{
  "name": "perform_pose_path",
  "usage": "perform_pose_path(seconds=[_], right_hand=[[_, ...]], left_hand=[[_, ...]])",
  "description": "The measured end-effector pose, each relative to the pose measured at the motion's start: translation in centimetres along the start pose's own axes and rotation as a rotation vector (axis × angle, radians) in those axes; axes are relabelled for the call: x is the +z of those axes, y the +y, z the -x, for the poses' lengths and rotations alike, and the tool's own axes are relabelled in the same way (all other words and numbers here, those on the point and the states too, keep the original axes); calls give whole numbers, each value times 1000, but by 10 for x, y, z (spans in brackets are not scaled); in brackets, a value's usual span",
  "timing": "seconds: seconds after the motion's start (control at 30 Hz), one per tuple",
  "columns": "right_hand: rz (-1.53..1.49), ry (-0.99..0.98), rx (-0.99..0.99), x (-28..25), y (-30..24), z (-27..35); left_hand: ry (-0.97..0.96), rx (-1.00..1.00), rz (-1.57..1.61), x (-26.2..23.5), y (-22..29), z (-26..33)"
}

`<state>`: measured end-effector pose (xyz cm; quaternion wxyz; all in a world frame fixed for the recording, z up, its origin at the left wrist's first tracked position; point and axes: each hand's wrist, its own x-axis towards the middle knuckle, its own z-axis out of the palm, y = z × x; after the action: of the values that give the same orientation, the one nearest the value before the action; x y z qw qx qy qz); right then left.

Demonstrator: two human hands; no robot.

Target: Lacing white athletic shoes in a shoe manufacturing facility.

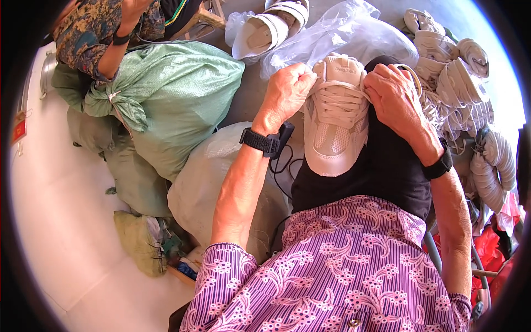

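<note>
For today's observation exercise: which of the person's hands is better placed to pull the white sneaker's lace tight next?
Probably the left hand: its fingers pinch the lace at the white sneaker, near the tongue. The right hand wraps the shoe's side, seemingly steadying it on the lap.

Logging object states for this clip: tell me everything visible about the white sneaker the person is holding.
The white sneaker lies on the person's lap against black cloth, toe toward the person and tongue away. Its upper looks like mesh with smooth, leather-like panels; the tongue stands up and white laces cross the front. The left hand grips the lace area at one side, and the right hand presses the other side, fingers at the laces. It looks clean and unworn. The sole is hidden.
</note>
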<state>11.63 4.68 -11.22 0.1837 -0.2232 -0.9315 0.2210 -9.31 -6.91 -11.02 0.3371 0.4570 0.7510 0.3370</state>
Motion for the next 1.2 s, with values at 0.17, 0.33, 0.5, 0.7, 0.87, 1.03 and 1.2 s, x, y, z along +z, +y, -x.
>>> perform_pose_path(seconds=[0.17, 0.33, 0.5, 0.7, 0.87, 1.03, 1.2], right_hand=[[0, -9, -7, -1, 0, -1], [8, -4, -21, 0, 1, -2], [36, -38, -20, 1, 3, -3], [17, -58, -29, 0, 4, -4], [38, -159, -45, -12, 0, -9], [-19, -91, 41, -20, 2, -34], [99, -211, -203, 19, -1, -65]], left_hand=[[6, 26, -60, 1, -3, -3], [-3, -94, 126, 3, -4, -1], [119, 124, -234, 17, 0, -9], [202, 86, -77, 23, 2, -9], [172, 188, -350, 20, -6, -9], [64, -13, 222, 18, -19, 0], [-49, -340, 712, 21, -18, 13]])
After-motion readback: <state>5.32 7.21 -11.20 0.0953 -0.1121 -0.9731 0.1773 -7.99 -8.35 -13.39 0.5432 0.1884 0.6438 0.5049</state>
